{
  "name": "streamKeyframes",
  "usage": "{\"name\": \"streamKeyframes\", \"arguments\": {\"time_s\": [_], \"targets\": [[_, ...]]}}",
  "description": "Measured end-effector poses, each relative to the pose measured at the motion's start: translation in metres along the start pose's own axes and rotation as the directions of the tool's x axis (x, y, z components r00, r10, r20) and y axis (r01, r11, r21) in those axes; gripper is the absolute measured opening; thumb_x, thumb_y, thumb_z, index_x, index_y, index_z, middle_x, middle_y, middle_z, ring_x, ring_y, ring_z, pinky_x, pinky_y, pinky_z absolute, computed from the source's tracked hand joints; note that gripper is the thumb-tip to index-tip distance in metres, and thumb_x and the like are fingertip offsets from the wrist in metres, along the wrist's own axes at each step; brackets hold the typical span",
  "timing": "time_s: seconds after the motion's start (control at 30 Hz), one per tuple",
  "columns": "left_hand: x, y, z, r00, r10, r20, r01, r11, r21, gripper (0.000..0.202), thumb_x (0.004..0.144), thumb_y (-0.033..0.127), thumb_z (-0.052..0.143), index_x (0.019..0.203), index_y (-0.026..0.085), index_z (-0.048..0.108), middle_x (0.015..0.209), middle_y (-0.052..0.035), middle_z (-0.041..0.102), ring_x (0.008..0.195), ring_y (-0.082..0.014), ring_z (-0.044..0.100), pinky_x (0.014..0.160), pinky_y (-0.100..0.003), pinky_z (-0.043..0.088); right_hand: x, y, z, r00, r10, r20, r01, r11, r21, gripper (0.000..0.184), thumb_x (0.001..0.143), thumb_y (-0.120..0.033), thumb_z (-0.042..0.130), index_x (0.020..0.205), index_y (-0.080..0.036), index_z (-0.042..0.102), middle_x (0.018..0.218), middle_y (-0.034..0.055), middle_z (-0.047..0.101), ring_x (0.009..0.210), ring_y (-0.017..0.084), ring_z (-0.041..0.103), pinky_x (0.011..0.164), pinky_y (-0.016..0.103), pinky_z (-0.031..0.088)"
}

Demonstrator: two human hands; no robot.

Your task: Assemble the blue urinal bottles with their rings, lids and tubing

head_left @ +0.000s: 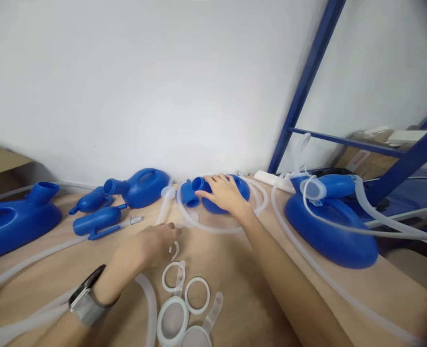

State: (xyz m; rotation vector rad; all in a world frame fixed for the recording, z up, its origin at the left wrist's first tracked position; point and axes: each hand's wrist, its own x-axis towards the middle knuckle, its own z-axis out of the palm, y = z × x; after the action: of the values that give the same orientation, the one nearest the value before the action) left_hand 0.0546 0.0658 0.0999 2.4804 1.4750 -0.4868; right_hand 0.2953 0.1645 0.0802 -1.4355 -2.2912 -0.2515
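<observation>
My right hand [223, 193] lies flat with its fingers stretched over a blue plastic bottle [218, 195] at the back middle of the tan table [235, 270]. A clear tube [220, 229] loops around that bottle. My left hand [151, 246], with a watch on its wrist, has its fingers curled at the end of a clear tube near a small white ring [175, 250]. What its fingertips hold is hidden. In front of it lie white rings [197, 295] and clear caps [173, 318].
More blue bottles stand around: one at far left [14, 221], one with a handle [141, 187], two small ones [96, 219], and a large one with tubing at right [329, 231]. A blue metal rack [307, 82] and a white power strip [271, 178] are behind.
</observation>
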Motion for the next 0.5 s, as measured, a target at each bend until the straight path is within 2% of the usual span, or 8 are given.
{"name": "streamKeyframes", "arguments": {"time_s": [0.07,0.17,0.2,0.27,0.37,0.5], "targets": [[0.015,0.001,0.003,1.0,0.001,0.03,-0.002,1.0,0.023,0.048,0.08,0.008,0.058,0.125,0.019,0.069,0.123,-0.0166,0.07,0.101,-0.0341,0.074,0.081,-0.04,0.058,-0.001,0.018,-0.008,0.999,0.022,0.023,-0.023,0.999,0.035,0.062,0.102,-0.066,0.049,0.14,-0.02,0.062,0.139,0.0172,0.067,0.135,0.039,0.054,0.116,0.059,0.036],[0.025,0.001,0.01,0.999,0.014,0.044,-0.015,1.0,0.027,0.051,0.073,0.008,0.061,0.123,0.016,0.068,0.123,-0.0179,0.07,0.1,-0.0346,0.074,0.081,-0.039,0.058,-0.007,0.055,-0.012,0.992,0.124,0.037,-0.127,0.989,0.076,0.065,0.099,-0.067,0.054,0.147,-0.023,0.059,0.157,0.0164,0.053,0.148,0.042,0.04,0.123,0.065,0.022],[0.026,0.0,0.012,0.999,0.023,0.044,-0.024,0.999,0.025,0.053,0.072,0.009,0.063,0.124,0.017,0.067,0.124,-0.0177,0.069,0.103,-0.0344,0.073,0.082,-0.038,0.058,-0.01,0.066,-0.011,0.985,0.157,0.067,-0.164,0.979,0.119,0.066,0.098,-0.066,0.055,0.147,-0.023,0.058,0.158,0.0163,0.052,0.148,0.042,0.041,0.122,0.064,0.024],[0.025,0.0,0.015,0.998,0.045,0.035,-0.046,0.999,0.019,0.054,0.073,0.012,0.064,0.127,0.019,0.064,0.129,-0.0169,0.067,0.109,-0.0332,0.071,0.085,-0.036,0.058,-0.016,0.084,-0.006,0.982,0.157,0.104,-0.175,0.965,0.195,0.061,0.098,-0.059,0.058,0.147,-0.023,0.056,0.151,0.0148,0.058,0.14,0.036,0.051,0.117,0.054,0.037],[0.024,0.002,0.016,0.997,0.071,0.019,-0.071,0.997,0.006,0.042,0.08,0.016,0.062,0.122,0.018,0.067,0.125,-0.0163,0.067,0.109,-0.0322,0.07,0.086,-0.035,0.058,-0.023,0.093,0.005,0.983,0.167,0.069,-0.178,0.961,0.213,0.054,0.098,-0.055,0.059,0.141,-0.023,0.057,0.138,0.0122,0.064,0.13,0.032,0.056,0.11,0.046,0.045],[0.024,-0.001,0.005,0.993,0.117,-0.027,-0.118,0.992,-0.039,0.036,0.081,0.017,0.061,0.115,0.023,0.07,0.115,-0.0099,0.071,0.097,-0.0277,0.073,0.08,-0.033,0.057,-0.032,0.086,0.019,0.978,0.207,0.001,-0.204,0.962,0.181,0.057,0.097,-0.063,0.056,0.133,-0.019,0.06,0.129,0.0149,0.065,0.127,0.038,0.053,0.111,0.054,0.043]]}}
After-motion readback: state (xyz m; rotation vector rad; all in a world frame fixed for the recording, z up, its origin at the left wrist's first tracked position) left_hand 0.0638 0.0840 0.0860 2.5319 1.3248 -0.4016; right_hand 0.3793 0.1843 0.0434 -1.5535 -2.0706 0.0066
